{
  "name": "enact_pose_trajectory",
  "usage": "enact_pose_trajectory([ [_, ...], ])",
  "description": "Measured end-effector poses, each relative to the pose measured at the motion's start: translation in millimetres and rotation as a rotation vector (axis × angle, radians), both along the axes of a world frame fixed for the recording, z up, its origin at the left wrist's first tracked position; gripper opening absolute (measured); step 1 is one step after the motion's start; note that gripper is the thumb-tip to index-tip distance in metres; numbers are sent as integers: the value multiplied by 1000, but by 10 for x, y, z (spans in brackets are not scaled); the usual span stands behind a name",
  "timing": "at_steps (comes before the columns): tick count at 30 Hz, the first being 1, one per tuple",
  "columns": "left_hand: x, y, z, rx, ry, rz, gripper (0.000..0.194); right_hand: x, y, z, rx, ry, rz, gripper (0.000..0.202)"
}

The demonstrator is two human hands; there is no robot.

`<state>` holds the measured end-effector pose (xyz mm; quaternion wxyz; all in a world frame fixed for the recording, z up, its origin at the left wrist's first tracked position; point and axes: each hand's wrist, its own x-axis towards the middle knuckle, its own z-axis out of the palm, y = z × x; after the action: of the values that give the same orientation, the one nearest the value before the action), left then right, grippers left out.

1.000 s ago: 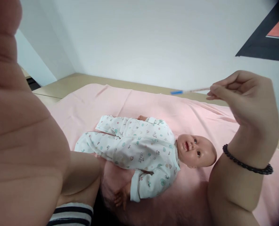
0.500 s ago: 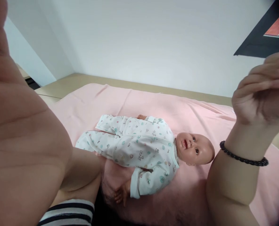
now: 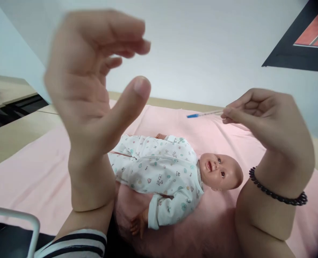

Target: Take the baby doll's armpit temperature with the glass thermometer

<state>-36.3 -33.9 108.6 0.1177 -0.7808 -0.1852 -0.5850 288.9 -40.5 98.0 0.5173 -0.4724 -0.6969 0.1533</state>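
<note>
A thin clear stick with a blue tip, like a thermometer, is pinched by its right end in my right hand, above the pink cloth. My left hand is raised on the left with thumb and fingers apart and curved, holding nothing. Between my forearms a baby doll in a white patterned suit lies on its back on the pink cloth, its head to the right. My left forearm hides its feet.
The cloth covers a wooden table against a pale wall. At the left are another table with a blue item and a white metal rail. A dark frame hangs upper right.
My left hand has moved away from the camera and to the right. My right hand has turned and dropped slightly, bringing the blue-tipped stick into sight. The doll lies as before.
</note>
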Motion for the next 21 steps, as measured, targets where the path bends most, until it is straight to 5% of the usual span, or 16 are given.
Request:
enact_pose_trajectory([
  [4, 66, 144, -66, -246, -131, -101, 53, -112, 49, -35, 55, 199, 113, 12],
  [11, 38, 193, -107, -426, -20, -20, 37, -257, -14, -25, 176, 411, 164, 9],
  [21, 212, 29, -109, -244, -142, -85, 25, -383, -153, -31, 235, 440, 236, 8],
])
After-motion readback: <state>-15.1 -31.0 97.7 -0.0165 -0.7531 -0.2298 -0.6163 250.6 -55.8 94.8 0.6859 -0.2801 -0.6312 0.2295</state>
